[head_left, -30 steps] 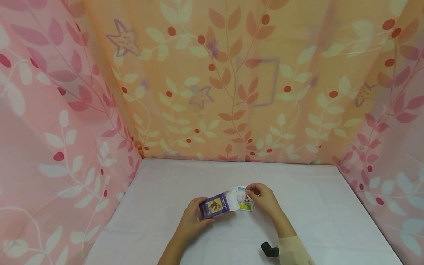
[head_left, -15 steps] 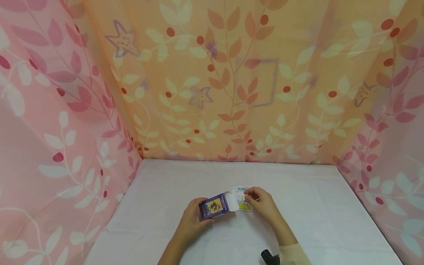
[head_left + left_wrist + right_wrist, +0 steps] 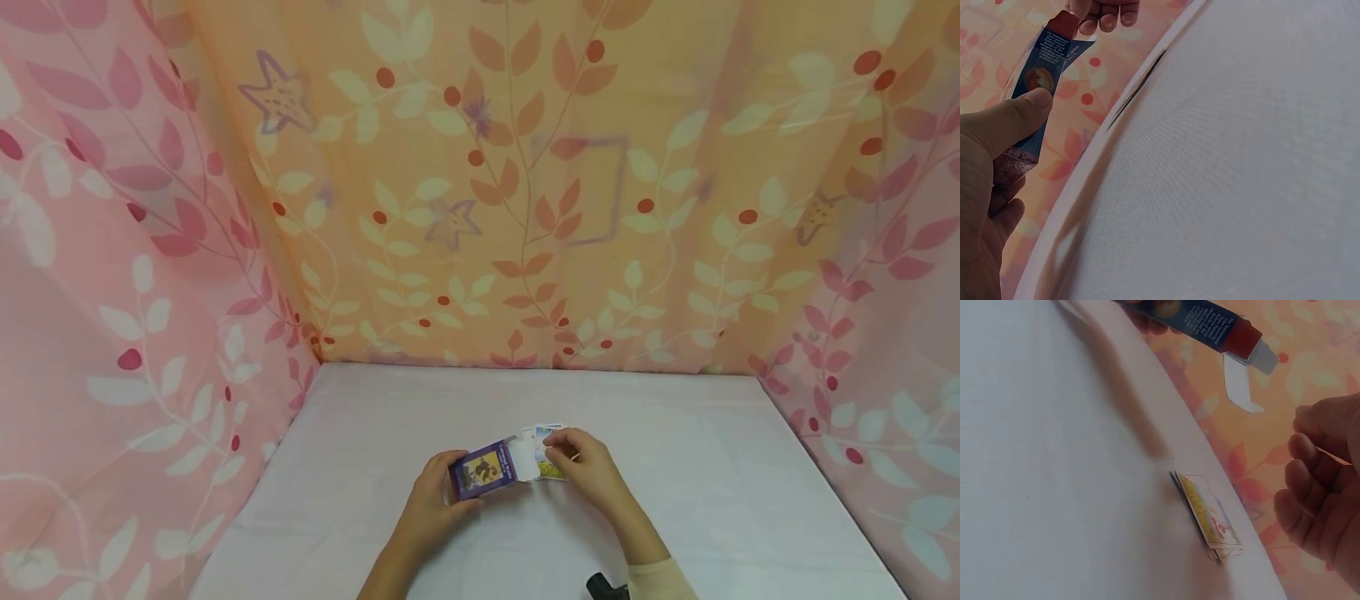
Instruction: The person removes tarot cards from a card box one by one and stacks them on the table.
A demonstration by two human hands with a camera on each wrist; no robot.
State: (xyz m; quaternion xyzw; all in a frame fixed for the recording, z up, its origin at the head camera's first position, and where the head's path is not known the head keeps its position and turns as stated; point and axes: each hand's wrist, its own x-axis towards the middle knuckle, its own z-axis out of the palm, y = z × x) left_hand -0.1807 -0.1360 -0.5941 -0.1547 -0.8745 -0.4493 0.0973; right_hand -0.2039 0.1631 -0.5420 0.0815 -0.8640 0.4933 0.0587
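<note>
My left hand (image 3: pixel 431 500) grips a purple-blue card box (image 3: pixel 482 469) by its long edges, thumb on its narrow printed side in the left wrist view. The box's end faces right with its flaps up; a white flap (image 3: pixel 1237 384) hangs off it in the right wrist view. A small stack of picture cards (image 3: pixel 1212 519) lies face up on the white cloth. My right hand (image 3: pixel 592 471) hovers beside the box's opened end, overlapping the cards in the head view. Its fingers (image 3: pixel 1300 481) are loosely bent, with nothing visible between them.
A white cloth (image 3: pixel 375 417) covers the table. Behind it hangs an orange leaf-patterned curtain (image 3: pixel 420 275), with pink curtains (image 3: pixel 150 333) at both sides. A black object (image 3: pixel 606 587) sits against the right sleeve (image 3: pixel 660 579).
My right hand has moved left from the far side of the card stack, over the cards and towards the box. The left hand and the box have stayed nearly still.
</note>
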